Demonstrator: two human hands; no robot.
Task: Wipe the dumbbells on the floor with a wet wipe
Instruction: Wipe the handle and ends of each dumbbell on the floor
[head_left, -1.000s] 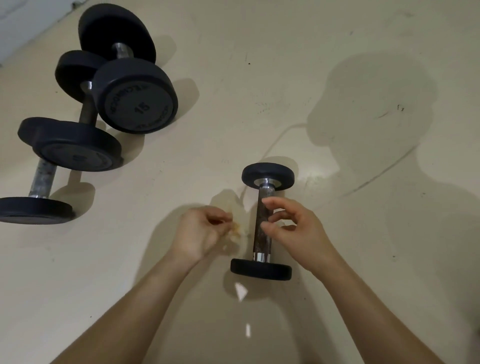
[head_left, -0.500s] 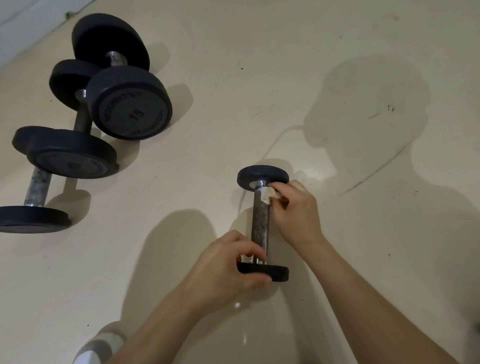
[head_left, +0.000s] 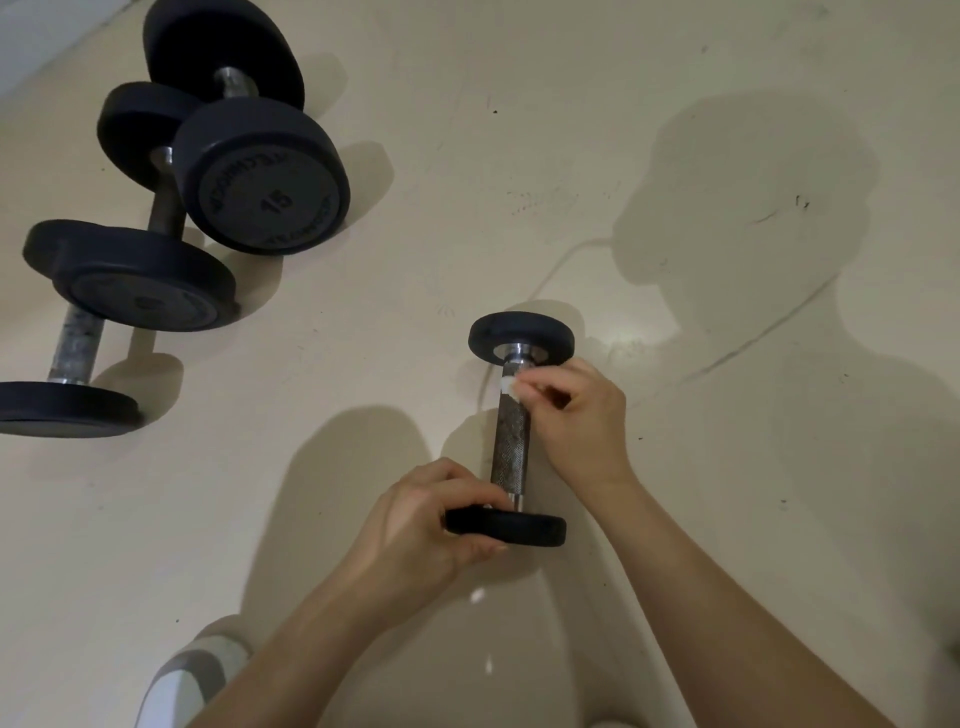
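Note:
A small dumbbell (head_left: 511, 441) with black end plates and a knurled metal handle lies on the cream floor, lengthwise away from me. My left hand (head_left: 426, 525) grips its near black plate from the left. My right hand (head_left: 582, 415) pinches a small white wet wipe (head_left: 508, 387) against the upper end of the handle, just below the far plate. Most of the wipe is hidden by my fingers.
Three larger black dumbbells lie at the upper left: one marked 15 (head_left: 260, 176), one behind it (head_left: 130, 130), and a long one with a worn handle (head_left: 78, 338). My knee in white-grey cloth (head_left: 192, 675) shows at the bottom. Small white scraps (head_left: 475, 595) lie on the floor.
My left hand moved from beside the handle onto the near plate and gripped it. My right hand shifted up the handle to its far end, now pressing the wipe there.

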